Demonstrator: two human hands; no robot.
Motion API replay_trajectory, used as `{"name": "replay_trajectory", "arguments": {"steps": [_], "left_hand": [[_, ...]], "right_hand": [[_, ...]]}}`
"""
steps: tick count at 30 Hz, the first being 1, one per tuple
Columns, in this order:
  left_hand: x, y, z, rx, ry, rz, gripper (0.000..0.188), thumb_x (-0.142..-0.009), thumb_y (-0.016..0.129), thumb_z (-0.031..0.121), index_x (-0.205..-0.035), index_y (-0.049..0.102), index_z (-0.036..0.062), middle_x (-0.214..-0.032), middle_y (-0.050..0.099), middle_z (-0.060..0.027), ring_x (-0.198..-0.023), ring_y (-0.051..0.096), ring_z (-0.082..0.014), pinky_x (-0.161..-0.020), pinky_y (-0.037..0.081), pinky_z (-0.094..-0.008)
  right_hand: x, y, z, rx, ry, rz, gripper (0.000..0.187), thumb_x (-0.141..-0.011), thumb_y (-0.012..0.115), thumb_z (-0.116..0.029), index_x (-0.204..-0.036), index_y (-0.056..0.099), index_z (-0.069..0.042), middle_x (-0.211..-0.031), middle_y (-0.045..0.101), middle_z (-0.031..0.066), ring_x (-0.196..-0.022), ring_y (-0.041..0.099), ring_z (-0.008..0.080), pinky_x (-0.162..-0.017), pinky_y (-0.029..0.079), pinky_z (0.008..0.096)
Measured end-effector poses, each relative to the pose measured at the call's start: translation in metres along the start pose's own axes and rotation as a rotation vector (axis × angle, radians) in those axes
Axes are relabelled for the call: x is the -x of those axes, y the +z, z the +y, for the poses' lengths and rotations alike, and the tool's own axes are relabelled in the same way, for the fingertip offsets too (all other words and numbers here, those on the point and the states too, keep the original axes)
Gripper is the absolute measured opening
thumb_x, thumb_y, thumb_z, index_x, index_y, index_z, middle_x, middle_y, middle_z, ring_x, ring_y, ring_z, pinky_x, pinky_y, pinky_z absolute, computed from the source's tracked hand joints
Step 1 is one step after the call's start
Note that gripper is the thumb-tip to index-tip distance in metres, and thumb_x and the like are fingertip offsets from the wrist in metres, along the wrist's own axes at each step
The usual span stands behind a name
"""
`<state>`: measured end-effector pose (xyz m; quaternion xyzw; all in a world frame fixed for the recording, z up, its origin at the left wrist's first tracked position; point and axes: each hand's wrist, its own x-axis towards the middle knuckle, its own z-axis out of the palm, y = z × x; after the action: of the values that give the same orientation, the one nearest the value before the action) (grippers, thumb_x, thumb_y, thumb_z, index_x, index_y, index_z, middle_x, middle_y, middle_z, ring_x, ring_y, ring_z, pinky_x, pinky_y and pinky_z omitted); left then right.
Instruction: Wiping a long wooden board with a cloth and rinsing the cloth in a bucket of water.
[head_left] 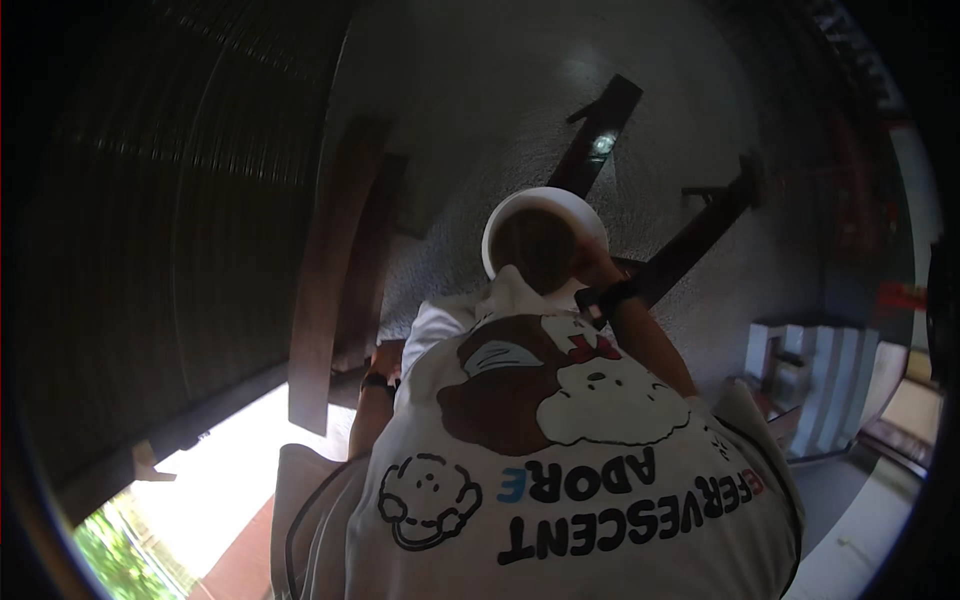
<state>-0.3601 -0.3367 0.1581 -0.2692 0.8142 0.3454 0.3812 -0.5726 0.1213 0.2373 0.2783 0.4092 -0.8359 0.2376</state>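
A white round tub (498, 222) with a shaded, brownish inside is in front of my body, over the front of my printed white shirt (600, 400). My right hand (597, 264) is closed at the tub's right rim, with the fingers partly lost in shadow inside it. A dark band (617, 292) circles that wrist. My left hand (385, 360) is low at my left side, next to a dark wooden plank (325, 270). Its fingers are in shadow and I cannot make out what they do.
Beyond the tub lies a long dark wooden bench (610, 110) on the grey floor (480, 110). A second one (705, 235) runs off to the right. Corrugated dark panels (170, 220) fill the left side. A pale blue ribbed box (835, 385) stands at the right.
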Motion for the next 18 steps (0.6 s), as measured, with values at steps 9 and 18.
{"name": "replay_trajectory", "arguments": {"steps": [9,18], "left_hand": [[-0.078,-0.098,0.071,-0.150,0.705,0.110,0.019,-0.084,0.052,0.019,-0.091,0.059,0.0032,-0.078,0.058,-0.0064,-0.069,0.058,-0.0159,-0.063,0.048,-0.0276],[0.015,-0.082,0.375,0.112,0.769,-0.465,0.023,-0.087,0.046,0.010,-0.106,0.056,0.0031,-0.096,0.062,-0.0077,-0.084,0.058,-0.0131,-0.075,0.045,-0.0258]], "right_hand": [[0.029,0.042,-0.013,0.118,0.021,0.153,0.011,-0.079,0.054,-0.015,-0.070,0.050,-0.010,-0.052,0.044,0.0021,-0.040,0.044,0.0174,-0.038,0.038,0.0331],[0.031,0.063,-0.008,0.036,-0.037,0.322,0.018,-0.073,0.057,-0.007,-0.059,0.046,-0.010,-0.049,0.041,0.0018,-0.037,0.040,0.0139,-0.034,0.032,0.0300]]}}
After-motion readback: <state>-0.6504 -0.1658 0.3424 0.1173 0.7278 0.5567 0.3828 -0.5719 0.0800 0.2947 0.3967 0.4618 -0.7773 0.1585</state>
